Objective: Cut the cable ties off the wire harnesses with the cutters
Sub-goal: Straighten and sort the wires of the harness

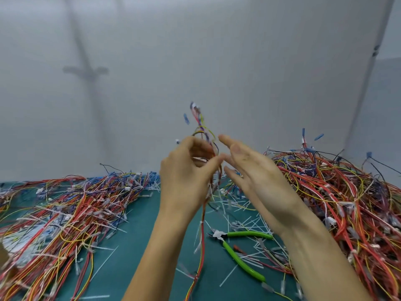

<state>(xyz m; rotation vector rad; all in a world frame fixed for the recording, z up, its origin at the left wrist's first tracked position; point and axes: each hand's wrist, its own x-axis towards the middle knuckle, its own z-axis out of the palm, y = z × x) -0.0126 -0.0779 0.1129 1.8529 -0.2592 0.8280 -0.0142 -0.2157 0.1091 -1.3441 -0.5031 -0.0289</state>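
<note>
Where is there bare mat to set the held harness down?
Barest: the mat between the left pile and the left forearm. A smaller patch lies between the dangling harness and the cutters. Crowded: the right pile and the cut ties beyond the cutters.

Harness (197,118) tip blurred; right heap (347,203) edge-cropped

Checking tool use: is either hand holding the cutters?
No; the cutters lie on the mat, the left hand grips a harness, the right hand is open.

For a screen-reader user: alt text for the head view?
A left hand holds up a wire harness while the open right hand hovers beside it; green-handled cutters lie on the green mat between two harness piles.
</note>
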